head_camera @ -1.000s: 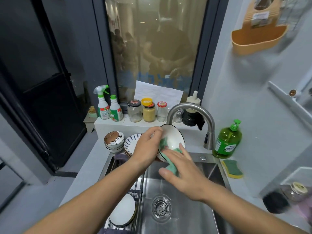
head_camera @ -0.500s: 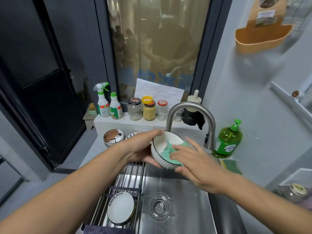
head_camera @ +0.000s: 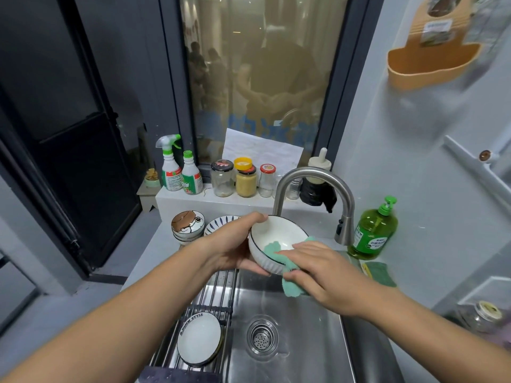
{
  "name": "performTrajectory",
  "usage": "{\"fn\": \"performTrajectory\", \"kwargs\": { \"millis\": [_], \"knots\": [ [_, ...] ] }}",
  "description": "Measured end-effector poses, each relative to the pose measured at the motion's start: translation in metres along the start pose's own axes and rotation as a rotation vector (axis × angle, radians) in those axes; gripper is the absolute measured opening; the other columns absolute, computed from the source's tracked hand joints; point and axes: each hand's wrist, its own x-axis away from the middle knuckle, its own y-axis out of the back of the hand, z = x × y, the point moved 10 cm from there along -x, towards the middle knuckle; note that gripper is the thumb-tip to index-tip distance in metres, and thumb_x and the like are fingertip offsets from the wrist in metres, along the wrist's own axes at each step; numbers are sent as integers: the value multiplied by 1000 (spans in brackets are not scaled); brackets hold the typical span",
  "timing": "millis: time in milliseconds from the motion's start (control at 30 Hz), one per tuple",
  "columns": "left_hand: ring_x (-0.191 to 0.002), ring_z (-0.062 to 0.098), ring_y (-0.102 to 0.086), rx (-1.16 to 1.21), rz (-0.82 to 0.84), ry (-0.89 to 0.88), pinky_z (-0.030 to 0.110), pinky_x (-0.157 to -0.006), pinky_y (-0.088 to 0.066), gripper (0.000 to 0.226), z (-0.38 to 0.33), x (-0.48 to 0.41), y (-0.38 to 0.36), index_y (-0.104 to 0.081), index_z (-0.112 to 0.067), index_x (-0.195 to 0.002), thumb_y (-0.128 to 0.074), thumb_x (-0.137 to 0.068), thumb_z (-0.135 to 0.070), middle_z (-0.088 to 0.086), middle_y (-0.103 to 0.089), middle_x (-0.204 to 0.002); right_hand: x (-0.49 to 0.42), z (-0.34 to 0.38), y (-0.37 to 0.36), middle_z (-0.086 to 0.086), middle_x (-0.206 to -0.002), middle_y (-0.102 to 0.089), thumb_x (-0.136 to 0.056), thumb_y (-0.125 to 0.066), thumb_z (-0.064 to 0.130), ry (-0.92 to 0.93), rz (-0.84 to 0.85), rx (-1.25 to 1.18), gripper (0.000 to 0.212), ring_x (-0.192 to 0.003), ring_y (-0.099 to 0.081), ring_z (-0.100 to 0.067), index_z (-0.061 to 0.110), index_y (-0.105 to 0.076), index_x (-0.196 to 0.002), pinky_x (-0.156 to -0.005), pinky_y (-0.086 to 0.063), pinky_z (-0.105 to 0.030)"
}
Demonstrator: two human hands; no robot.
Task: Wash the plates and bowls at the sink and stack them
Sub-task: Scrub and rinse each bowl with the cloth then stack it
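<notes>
My left hand (head_camera: 231, 246) grips a white ribbed bowl (head_camera: 272, 235) with a dark rim by its left side, holding it above the back of the steel sink (head_camera: 301, 322). My right hand (head_camera: 322, 272) presses a green cloth (head_camera: 289, 287) over the bowl's near rim, part inside, part hanging outside. An upturned white bowl (head_camera: 199, 338) lies on the wire rack (head_camera: 213, 294) over the sink's left side. A stack of bowls with a cartoon face (head_camera: 188, 225) and a blue-patterned plate (head_camera: 221, 225) stand on the counter behind.
The curved steel faucet (head_camera: 315, 183) arches right behind the bowl. A green soap bottle (head_camera: 373, 230) and a green sponge (head_camera: 380, 273) sit on the right counter. Spray bottles (head_camera: 172, 168) and jars (head_camera: 244, 179) line the back ledge. The drain (head_camera: 262, 337) is in the sink's middle.
The bowl has tipped from standing on edge to mouth-up and come lower. My right hand has slid the cloth from inside the bowl to its near rim.
</notes>
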Motion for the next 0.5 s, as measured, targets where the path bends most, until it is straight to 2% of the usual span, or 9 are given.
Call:
{"fn": "performTrajectory", "kwargs": {
  "millis": [67,133,200,267,333,400,500],
  "knots": [
    [-73,32,-75,75,-58,-42,46,-55,-64,40,1,0,-2,-60,-12,-123,-55,-99,-44,16,-73,-95,-4,1,2,6,-92,-68,-98,-50,32,-25,-66,3,23,-87,-57,-15,19,-65,-110,-88,-43,-31],
    [-65,29,-74,132,-120,-115,43,-53,-63,37,-1,0,-3,-62,-12,-118,-54,-100,-44,15,-74,-85,-6,4,3,5,-91,-69,-97,-47,31,-53,-134,23,26,-84,-56,-15,17,-66,-109,-83,-39,-25],
    [-61,28,-73,132,-175,-178,41,-51,-62,38,-4,1,-2,-63,-12,-117,-53,-101,-45,13,-75,-77,-8,6,5,4,-89,-69,-98,-46,33,-74,-163,28,30,-83,-56,-17,15,-66,-110,-82,-36,-22],
    [-66,30,-74,110,-175,-181,45,-56,-64,37,-7,4,-2,-62,-12,-117,-51,-102,-44,14,-75,-81,-7,2,5,2,-86,-66,-99,-47,36,-39,-143,63,29,-83,-56,-19,14,-65,-103,-89,-39,-27],
    [-73,31,-74,69,-110,-115,48,-57,-64,33,-6,7,-1,-61,-13,-116,-51,-103,-41,16,-74,-91,-4,-2,8,1,-85,-64,-102,-43,42,47,-81,162,36,-83,-58,-21,13,-64,-96,-101,-42,-35],
    [-82,33,-72,2,21,-3,47,-56,-64,33,-2,10,0,-61,-13,-117,-50,-103,-41,14,-72,-97,1,-4,12,-2,-88,-65,-104,-40,47,107,-27,227,46,-85,-61,-23,10,-66,-96,-108,-41,-38],
    [-87,33,-72,-67,155,80,44,-62,-63,48,1,12,-1,-62,-13,-124,-50,-99,-52,12,-75,-96,0,7,15,-6,-84,-62,-105,-40,45,148,-26,191,50,-80,-58,-28,5,-66,-90,-104,-44,-38]
  ]
}}
